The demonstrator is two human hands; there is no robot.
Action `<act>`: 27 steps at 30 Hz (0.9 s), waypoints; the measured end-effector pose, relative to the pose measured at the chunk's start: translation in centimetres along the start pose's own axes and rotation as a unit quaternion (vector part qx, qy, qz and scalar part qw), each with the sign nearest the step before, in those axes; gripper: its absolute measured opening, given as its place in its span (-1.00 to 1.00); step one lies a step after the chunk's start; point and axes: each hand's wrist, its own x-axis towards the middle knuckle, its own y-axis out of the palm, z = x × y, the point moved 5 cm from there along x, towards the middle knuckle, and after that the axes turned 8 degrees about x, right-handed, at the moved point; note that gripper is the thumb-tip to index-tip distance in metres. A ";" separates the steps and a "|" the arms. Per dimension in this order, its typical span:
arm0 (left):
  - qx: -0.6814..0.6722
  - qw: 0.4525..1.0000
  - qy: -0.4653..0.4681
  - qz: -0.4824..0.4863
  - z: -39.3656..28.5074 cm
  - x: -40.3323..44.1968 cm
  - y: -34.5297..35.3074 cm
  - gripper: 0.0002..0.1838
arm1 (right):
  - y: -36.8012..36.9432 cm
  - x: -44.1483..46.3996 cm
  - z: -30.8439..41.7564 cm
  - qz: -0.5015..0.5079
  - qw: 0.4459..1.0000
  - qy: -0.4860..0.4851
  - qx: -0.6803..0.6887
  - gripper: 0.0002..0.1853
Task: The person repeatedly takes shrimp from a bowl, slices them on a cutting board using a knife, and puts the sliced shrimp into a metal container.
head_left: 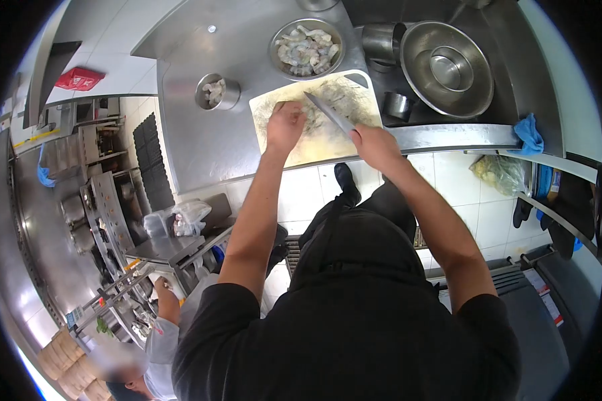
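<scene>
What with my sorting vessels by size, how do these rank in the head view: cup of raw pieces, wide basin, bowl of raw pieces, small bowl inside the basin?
1. Wide basin
2. Bowl of raw pieces
Unranked: small bowl and cup of raw pieces; they look about alike.

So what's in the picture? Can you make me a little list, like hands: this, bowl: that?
Left hand: over the board
Right hand: holds the knife
Bowl: pale pieces, maybe shrimp
Cup: fewer pale pieces, left of the board
Big bowl: right of the board, smaller pan inside
Cloth: blue, far right
Other person: lower left
</scene>
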 end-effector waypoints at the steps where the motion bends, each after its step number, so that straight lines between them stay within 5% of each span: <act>1: 0.014 1.000 -0.006 -0.002 0.6 0.2 0.8 -0.80 | 0.1 1.1 0.4 0.005 1.000 -0.001 -0.004 -0.62; 12: 0.008 0.998 -0.048 -0.027 1.0 0.2 2.0 -0.81 | 2.2 8.4 1.5 0.052 0.997 -0.060 -0.013 -0.57; 27: 0.002 0.999 -0.048 -0.005 0.8 0.4 1.8 -0.79 | 4.1 -4.8 -1.5 0.038 0.998 0.031 0.029 -0.58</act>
